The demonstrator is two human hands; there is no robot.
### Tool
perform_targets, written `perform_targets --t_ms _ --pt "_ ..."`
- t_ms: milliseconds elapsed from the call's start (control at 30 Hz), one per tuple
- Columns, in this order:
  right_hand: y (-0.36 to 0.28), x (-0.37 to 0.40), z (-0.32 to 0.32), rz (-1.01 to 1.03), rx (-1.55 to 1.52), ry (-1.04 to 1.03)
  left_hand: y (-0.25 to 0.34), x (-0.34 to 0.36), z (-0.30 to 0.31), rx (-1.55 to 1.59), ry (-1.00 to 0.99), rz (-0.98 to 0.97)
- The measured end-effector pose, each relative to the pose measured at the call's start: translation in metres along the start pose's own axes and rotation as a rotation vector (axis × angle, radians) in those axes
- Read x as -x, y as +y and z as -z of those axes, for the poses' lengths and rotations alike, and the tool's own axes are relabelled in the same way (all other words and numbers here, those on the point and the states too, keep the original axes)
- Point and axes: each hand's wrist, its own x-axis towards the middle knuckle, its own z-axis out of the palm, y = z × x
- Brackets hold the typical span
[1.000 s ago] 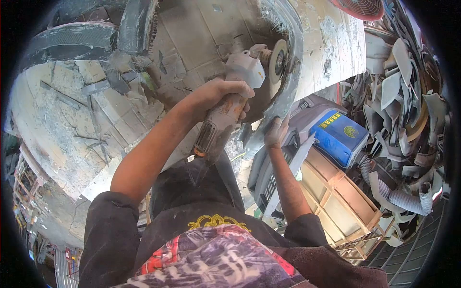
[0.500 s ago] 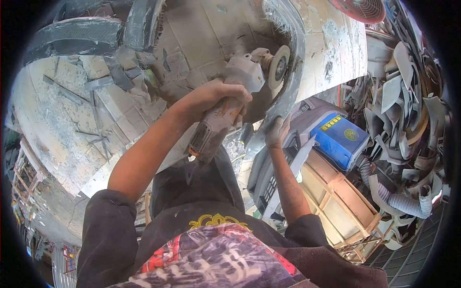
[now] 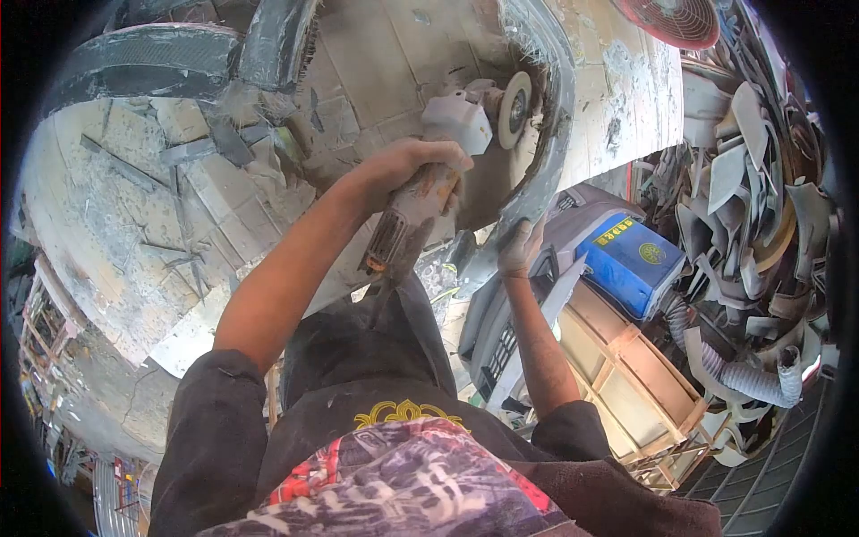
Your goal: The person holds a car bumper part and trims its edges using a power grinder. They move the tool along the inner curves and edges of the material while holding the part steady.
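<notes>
My left hand (image 3: 416, 166) is wrapped around the body of a dusty angle grinder (image 3: 403, 224), whose white head points away from me. Its round abrasive disc (image 3: 514, 111) stands on edge close to the inner rim of a curved grey moulded part (image 3: 557, 134). Frayed fibres stick out along that part's upper inner edge. Lower down, my right hand (image 3: 519, 249) grips the near end of the same part, thumb on top and the other fingers mostly hidden beneath. Dust lies over the grinder and both hands.
Under the work lies a dusty board (image 3: 134, 259) strewn with offcuts. To the right are a blue box (image 3: 631, 262), a wooden crate (image 3: 626, 358), a ribbed hose (image 3: 761, 380) and a heap of moulded pieces (image 3: 743, 179). A red round fan guard (image 3: 676, 18) shows at the top.
The grinder's disc has moved slightly up and its body has tilted a little, with my left forearm shifting right. The curved part has shifted slightly right. My right hand keeps its grip.
</notes>
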Motion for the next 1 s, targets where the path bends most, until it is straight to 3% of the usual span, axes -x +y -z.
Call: perform_targets --t_ms 800,900,1000 --pt "0.011 0.001 0.002 -0.057 -0.011 -0.042 0.014 -0.006 -0.013 0.001 -0.010 0.034" --pt "0.014 -0.002 0.000 0.056 0.010 -0.019 0.013 -0.003 -0.013 0.017 0.009 0.034" --pt "0.006 -0.001 0.003 -0.080 -0.048 -0.067 0.014 -0.001 -0.013 -0.012 0.013 0.029"
